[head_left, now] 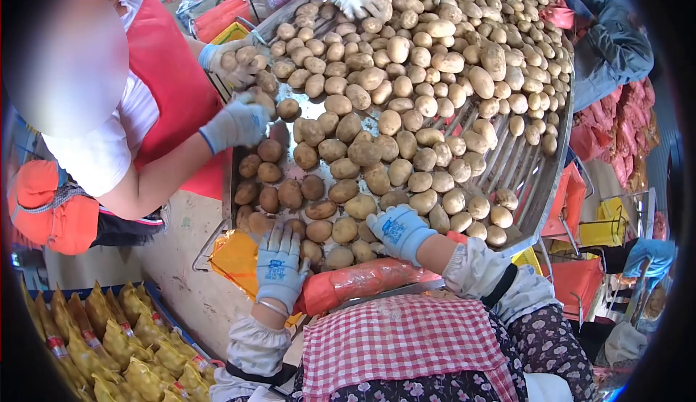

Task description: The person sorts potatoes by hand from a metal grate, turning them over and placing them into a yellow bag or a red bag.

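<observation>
Here | gloved hands (400, 234) at potatoes (361, 206) | co-worker (163, 76) beside metal table (523, 161)

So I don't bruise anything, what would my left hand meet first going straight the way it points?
Your gloved left hand would likely meet the round brown potatoes just past its fingers, though its height relative to them is unclear.

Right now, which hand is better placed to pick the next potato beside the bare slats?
Probably the right hand: it lies over the table's near edge, closer to the bare slats and the potatoes beside them. The left hand sits farther left, near the orange sheet.
</observation>
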Demonstrator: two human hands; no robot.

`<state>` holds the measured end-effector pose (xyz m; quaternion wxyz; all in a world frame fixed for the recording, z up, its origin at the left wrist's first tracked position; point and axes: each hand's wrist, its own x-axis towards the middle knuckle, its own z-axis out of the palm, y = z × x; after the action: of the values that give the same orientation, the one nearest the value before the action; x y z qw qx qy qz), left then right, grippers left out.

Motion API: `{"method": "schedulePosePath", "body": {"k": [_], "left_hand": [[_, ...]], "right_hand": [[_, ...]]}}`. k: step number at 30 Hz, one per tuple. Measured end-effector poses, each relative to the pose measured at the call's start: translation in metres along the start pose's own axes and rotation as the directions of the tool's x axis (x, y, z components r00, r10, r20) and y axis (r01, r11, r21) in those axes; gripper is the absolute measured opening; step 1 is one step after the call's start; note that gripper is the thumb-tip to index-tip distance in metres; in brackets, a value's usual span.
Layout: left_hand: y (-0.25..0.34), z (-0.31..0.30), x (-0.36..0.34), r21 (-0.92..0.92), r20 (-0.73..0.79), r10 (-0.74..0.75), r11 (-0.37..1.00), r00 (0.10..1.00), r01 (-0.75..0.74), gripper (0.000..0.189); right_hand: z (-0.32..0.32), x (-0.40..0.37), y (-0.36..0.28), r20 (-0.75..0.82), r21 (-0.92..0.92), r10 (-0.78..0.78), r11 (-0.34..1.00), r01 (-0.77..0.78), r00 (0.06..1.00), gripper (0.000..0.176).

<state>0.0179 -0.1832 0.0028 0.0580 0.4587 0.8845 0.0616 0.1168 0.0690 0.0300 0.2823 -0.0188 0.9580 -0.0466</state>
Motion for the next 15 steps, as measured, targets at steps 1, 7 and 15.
{"method": "schedulePosePath", "body": {"k": [1, 7, 15], "left_hand": [[0.003, -0.014, 0.004, 0.039, 0.195, -0.068, 0.997, 0.978, 0.062, 0.068], [0.038, -0.011, 0.045, -0.119, -0.107, -0.022, 0.993, 0.994, 0.009, 0.067], [-0.015, -0.002, -0.007, -0.157, 0.148, -0.314, 0.929, 0.938, 0.336, 0.055]], "right_hand": [[-0.004, -0.004, 0.003, -0.045, 0.056, -0.055, 0.997, 0.057, 0.998, 0.056], [-0.012, -0.009, 0.003, 0.002, 0.106, 0.085, 0.991, -0.084, 0.996, 0.074], [-0.017, 0.011, -0.008, -0.332, 0.271, -0.194, 0.918, 0.290, 0.923, 0.057]]}}
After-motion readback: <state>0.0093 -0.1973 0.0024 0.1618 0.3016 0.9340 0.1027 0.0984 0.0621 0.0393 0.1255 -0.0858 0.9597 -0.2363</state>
